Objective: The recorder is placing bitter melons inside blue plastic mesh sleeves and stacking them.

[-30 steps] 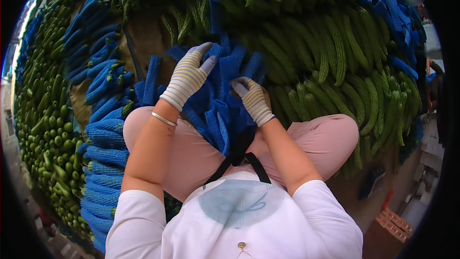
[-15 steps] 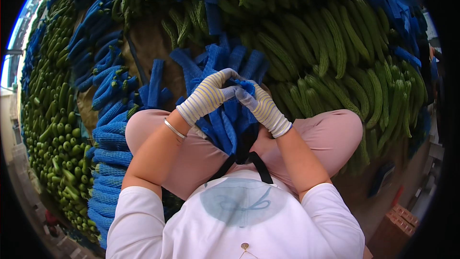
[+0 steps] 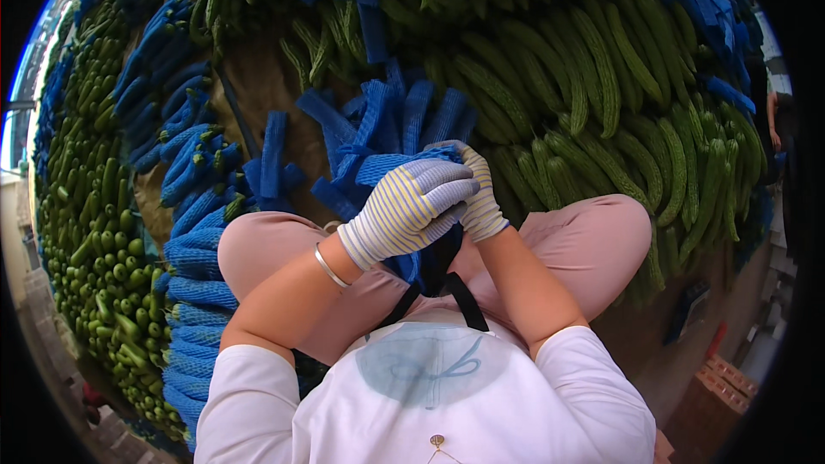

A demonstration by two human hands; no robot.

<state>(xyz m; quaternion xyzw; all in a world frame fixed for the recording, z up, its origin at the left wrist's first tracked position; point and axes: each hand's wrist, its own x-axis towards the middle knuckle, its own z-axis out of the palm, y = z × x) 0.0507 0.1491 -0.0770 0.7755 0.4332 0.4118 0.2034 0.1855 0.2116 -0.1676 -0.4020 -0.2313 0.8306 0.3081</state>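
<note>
My left hand (image 3: 416,204), in a striped knit glove, is closed, its fingers curled and overlapping my right hand. What lies inside those fingers is hidden. My right hand (image 3: 483,187), gloved alike, is closed on one end of a blue foam net sleeve (image 3: 388,168). That sleeve stretches leftward just beyond my left knuckles. Beneath and beyond my hands lies a loose pile of blue net sleeves (image 3: 418,110), with some in my lap between my crossed legs.
Long ridged green gourds (image 3: 550,69) lie in rows at the far right. On the left runs a column of sleeved gourds (image 3: 199,271), beside a heap of small green vegetables (image 3: 112,249). Red bricks (image 3: 724,382) stand at lower right. Another person (image 3: 778,133) shows at the right edge.
My left hand has come down and right, its fingers folding over my right hand. A blue net sleeve now stretches leftward from my right fingers, where before it was bunched between both hands.
</note>
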